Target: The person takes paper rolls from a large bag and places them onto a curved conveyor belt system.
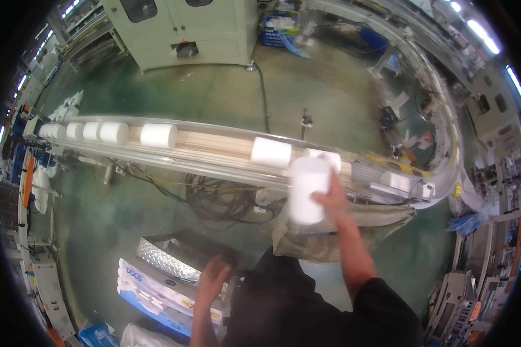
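My right hand (333, 201) is closed around a tall white paper roll (307, 194), lifted at the near side of the conveyor. A second white roll (323, 157) shows partly behind it; the front one hides the rest. Left of these, another white roll (271, 151) lies on its side on the belt (214, 144). My left hand (213, 279), slightly blurred, hovers at the right end of a printed white and blue carton (156, 295). Its fingers are loosely spread and nothing shows in them. Along the carton's far side runs a strip of diamond-patterned metal (171, 260).
Several more white rolls (114, 133) lie along the belt's left part. A beige cloth sack (353, 234) hangs under the conveyor's near edge. Coiled black cables (220, 199) lie on the green floor. A large pale cabinet (185, 34) and a blue basket (279, 29) stand beyond.
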Demonstrator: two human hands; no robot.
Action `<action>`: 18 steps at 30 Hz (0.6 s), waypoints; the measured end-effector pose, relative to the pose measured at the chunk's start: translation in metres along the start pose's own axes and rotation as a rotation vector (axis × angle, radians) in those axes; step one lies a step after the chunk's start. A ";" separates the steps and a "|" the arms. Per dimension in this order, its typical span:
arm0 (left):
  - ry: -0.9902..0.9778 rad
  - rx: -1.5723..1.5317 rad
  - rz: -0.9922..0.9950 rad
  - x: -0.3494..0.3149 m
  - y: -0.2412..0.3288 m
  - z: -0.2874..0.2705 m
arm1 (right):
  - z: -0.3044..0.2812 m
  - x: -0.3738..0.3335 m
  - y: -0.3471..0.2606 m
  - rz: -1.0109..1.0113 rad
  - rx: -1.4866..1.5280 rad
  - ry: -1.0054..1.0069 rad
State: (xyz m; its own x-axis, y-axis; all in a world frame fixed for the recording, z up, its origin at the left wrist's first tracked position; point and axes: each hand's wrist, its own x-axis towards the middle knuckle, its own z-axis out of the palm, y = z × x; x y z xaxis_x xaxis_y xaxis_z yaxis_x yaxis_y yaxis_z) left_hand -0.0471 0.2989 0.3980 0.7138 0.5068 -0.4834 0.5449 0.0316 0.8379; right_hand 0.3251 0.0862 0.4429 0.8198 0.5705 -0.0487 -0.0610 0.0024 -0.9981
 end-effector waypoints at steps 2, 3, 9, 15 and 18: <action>0.026 0.234 0.161 0.026 0.018 -0.007 | -0.032 0.029 -0.018 -0.089 -0.249 0.223; 0.025 0.249 0.149 0.043 0.028 -0.006 | -0.039 0.046 -0.035 -0.157 -0.408 0.299; 0.043 0.569 0.714 0.200 0.159 0.030 | -0.057 0.128 0.031 -0.125 -0.934 -0.078; -0.010 1.318 0.852 0.345 0.191 0.008 | -0.020 0.154 0.073 -0.195 -1.319 -0.464; 0.013 1.501 0.726 0.363 0.202 -0.015 | 0.000 0.158 0.079 -0.306 -1.331 -0.387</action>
State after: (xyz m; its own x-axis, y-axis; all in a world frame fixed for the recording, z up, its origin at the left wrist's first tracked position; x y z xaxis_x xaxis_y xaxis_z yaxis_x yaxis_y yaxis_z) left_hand 0.3156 0.5021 0.3953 0.9913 0.0519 -0.1209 0.0394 -0.9939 -0.1034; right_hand 0.4501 0.1769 0.3564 0.4840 0.8745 -0.0314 0.8391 -0.4740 -0.2669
